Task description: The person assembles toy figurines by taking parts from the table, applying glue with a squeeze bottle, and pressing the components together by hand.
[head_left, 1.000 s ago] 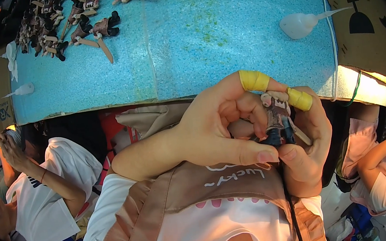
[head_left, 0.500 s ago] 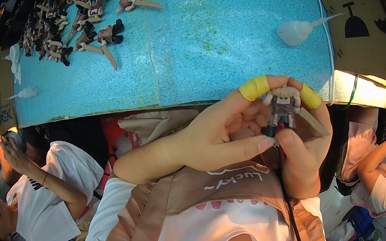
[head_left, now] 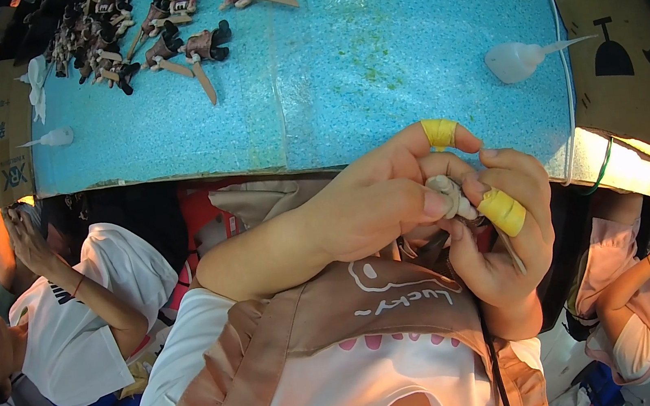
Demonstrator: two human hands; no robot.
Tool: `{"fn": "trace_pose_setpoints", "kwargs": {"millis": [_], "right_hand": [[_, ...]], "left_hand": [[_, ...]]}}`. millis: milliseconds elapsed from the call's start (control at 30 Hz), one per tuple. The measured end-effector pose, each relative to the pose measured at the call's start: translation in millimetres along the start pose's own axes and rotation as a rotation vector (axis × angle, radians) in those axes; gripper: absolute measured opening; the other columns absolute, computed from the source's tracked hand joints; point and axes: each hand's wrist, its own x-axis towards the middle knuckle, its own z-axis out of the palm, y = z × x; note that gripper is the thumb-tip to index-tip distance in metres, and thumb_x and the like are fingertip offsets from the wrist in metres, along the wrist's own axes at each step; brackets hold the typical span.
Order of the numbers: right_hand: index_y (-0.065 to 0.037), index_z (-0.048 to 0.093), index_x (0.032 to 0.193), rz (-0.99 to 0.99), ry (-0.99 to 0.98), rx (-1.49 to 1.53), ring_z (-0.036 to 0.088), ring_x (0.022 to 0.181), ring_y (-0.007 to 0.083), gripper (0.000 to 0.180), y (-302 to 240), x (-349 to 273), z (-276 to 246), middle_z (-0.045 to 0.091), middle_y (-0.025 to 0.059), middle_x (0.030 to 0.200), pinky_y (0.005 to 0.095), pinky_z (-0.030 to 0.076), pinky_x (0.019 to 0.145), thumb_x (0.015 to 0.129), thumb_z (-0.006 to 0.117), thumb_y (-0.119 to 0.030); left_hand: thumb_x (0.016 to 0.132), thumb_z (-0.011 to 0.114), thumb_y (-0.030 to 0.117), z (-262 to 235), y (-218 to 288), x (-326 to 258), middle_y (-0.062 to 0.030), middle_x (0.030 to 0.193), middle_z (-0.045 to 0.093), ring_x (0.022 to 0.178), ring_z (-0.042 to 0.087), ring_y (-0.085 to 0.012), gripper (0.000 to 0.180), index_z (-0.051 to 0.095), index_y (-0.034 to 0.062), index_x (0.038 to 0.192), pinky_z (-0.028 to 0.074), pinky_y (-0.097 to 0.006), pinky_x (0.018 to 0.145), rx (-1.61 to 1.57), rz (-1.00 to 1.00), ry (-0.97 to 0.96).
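Note:
Between both hands, just off the table's near edge, is a small toy figure (head_left: 453, 196). Its cream, knobbly top shows, while my fingers cover most of its body. My left hand (head_left: 387, 207) has thumb and curled fingers pressed on the figure's left side; its index finger, wrapped in yellow tape, arches above. My right hand (head_left: 520, 218) closes round the figure from the right, with yellow tape on one finger. A flat tan strip (head_left: 512, 251) pokes out below those fingers.
Similar figures (head_left: 185, 45) with black boots and tan strips are heaped at the far left of the blue tabletop (head_left: 313, 114). A white squeeze bottle (head_left: 516, 61) lies right, another (head_left: 54, 138) left. Cardboard (head_left: 613, 17) borders the table. People sit at both sides.
The figure has turned in my hands; its brown body, visible before, is now hidden and its cream top faces up. My left fingers have moved in onto it. The view has shifted slightly.

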Motion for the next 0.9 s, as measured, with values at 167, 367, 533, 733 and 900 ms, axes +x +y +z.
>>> {"fn": "trace_pose_setpoints", "kwargs": {"millis": [167, 367, 533, 733, 900], "right_hand": [[-0.002, 0.057, 0.087, -0.003, -0.042, 0.017, 0.054, 0.085, 0.0294, 0.033, 2.4, 2.4, -2.6, 0.056, 0.0096, 0.088, 0.0374, 0.042, 0.071, 0.054, 0.063, 0.002], [-0.005, 0.058, 0.088, 0.0, -0.057, 0.012, 0.054, 0.084, 0.0295, 0.037, -1.3, 7.8, -1.2, 0.056, 0.0089, 0.093, 0.0367, 0.041, 0.07, 0.052, 0.068, -0.003], [0.002, 0.039, 0.117, 0.17, 0.31, 0.267, 0.046, 0.102, 0.0275, 0.058, 11.5, 3.3, -8.3, 0.046, 0.0163, 0.112, 0.0394, 0.034, 0.088, 0.072, 0.063, -0.025], [0.005, 0.039, 0.119, 0.28, 0.157, -0.257, 0.045, 0.105, 0.0278, 0.054, 44.7, 23.9, -19.1, 0.047, 0.0172, 0.115, 0.0375, 0.03, 0.091, 0.072, 0.06, -0.011], [0.005, 0.044, 0.115, 0.277, 0.033, -0.347, 0.048, 0.103, 0.0309, 0.045, 61.4, 36.7, -3.6, 0.049, 0.0185, 0.113, 0.038, 0.036, 0.087, 0.075, 0.059, -0.009]], "left_hand": [[0.07, 0.056, 0.013, -4.1, -1.8, 4.5, -0.0107, 0.103, 0.048, 0.095, 0.048, -0.0189, 0.061, 0.028, 0.0037, 0.124, 0.039, -0.03, 0.086, -0.022, 0.027, -0.032], [0.07, 0.053, 0.007, -3.5, 0.4, 1.0, -0.0128, 0.103, 0.048, 0.093, 0.049, -0.0193, 0.058, 0.028, 0.0047, 0.123, 0.04, -0.03, 0.083, -0.038, 0.049, 0.019], [0.074, 0.051, 0.005, -7.9, 23.0, -3.4, -0.013, 0.097, 0.052, 0.084, 0.053, -0.0174, 0.053, 0.028, 0.0042, 0.121, 0.042, -0.028, 0.076, 0.13, 0.123, 0.055], [0.074, 0.057, 0.014, -5.8, 118.2, 16.6, -0.0092, 0.081, 0.056, 0.073, 0.055, -0.0165, 0.04, 0.039, 0.0035, 0.108, 0.045, -0.028, 0.068, 0.905, 0.198, 0.278], [0.076, 0.062, 0.033, 30.9, 252.4, 73.8, -0.0121, 0.094, 0.055, 0.081, 0.055, -0.0207, 0.058, 0.037, 0.0013, 0.118, 0.048, -0.037, 0.073, 0.697, 1.13, 0.36]]}}
